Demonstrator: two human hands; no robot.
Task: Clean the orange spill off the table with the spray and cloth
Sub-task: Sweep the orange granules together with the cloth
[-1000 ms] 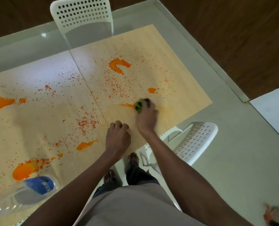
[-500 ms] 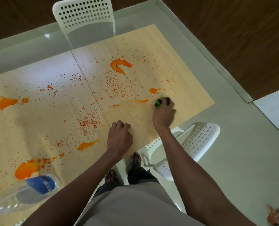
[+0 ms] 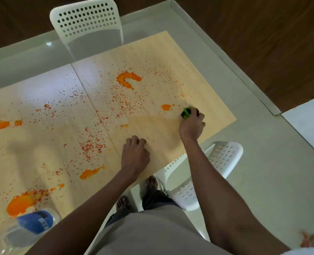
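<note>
Since a second ago my right hand (image 3: 191,124) has dragged the green cloth (image 3: 186,112) sideways across the counter (image 3: 216,115), from near the middle seam out toward the right edge, and now it sits just beside the small orange blob (image 3: 166,107). That pass seems to have done some good: a pale wiped patch (image 3: 152,124) shows where the cloth went, with only a faint orange tint and one leftover dab at its left end. My grip on the cloth is tight, fingers curled round it so it's bunched into a wad and pressed down.

My left hand (image 3: 134,155) hasn't budged; it's planted near the front edge with fingers loosely curled and nothing in them, just bracing me.

So one strip is done, but most of the mess is still there: the curved puddle (image 3: 127,80) farther back, the speckles all over, the streak (image 3: 91,173) to the left of my bracing hand, and the big puddle (image 3: 21,204) at the near left corner. The spray bottle (image 3: 29,225) stands right by that puddle, untouched. I'd guess the small blob goes next.
</note>
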